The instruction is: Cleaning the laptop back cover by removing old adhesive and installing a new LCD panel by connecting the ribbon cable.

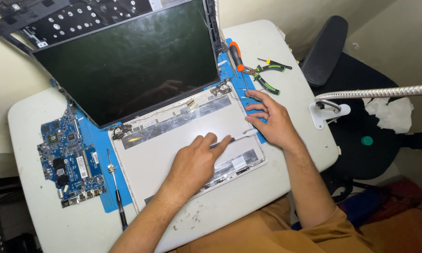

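Silvery and slim, a flat metal pry tool (236,137) lies across the pale plastic laptop lid shell (164,154), its shaft running from the left hand (194,164) to the right hand (273,122). The left hand lies palm down on the shell, its fingers pressing the dark handle end of the tool rather than wrapping round it; whether thumb and finger actually pinch it cannot be told. The right hand rests open at the shell's right edge, fingers spread flat, with the tool's bright tip just under the base of its thumb. Strips of shiny foil tape cross the shell's upper and lower parts. Behind it leans the glossy dark display panel (126,61), tilted upward. All this sits on a blue rubbery work mat (105,187) on a rounded white table (286,70). A blue motherboard (68,159) lies left, a thin screwdriver (115,187) beside it, and green-handled pliers (262,75) lie beyond the right hand.
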